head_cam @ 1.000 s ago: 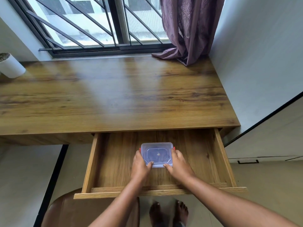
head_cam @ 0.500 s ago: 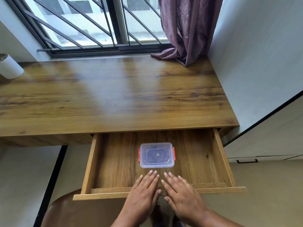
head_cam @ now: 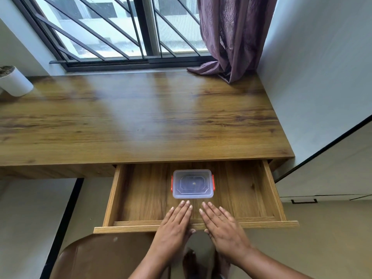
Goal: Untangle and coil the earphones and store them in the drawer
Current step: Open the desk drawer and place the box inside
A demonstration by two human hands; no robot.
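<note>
Hazard: left hand (head_cam: 175, 224) and right hand (head_cam: 223, 224) reach past the drawer (head_cam: 261, 224) front. A push shut could nip fingertips against the table (head_cam: 141, 121) edge, or jolt the box (head_cam: 192, 184) rearward.
Pose: lower centre of frame, palms down, fingers straight, side by side, holding nothing; contact with the rim unclear.
Box: lidded, orange clips, mid-drawer, just beyond the fingertips.
Earphones: unseen, presumably inside.

Wooden desk (head_cam: 141, 117), barred window (head_cam: 112, 27), purple curtain (head_cam: 231, 37).
</note>
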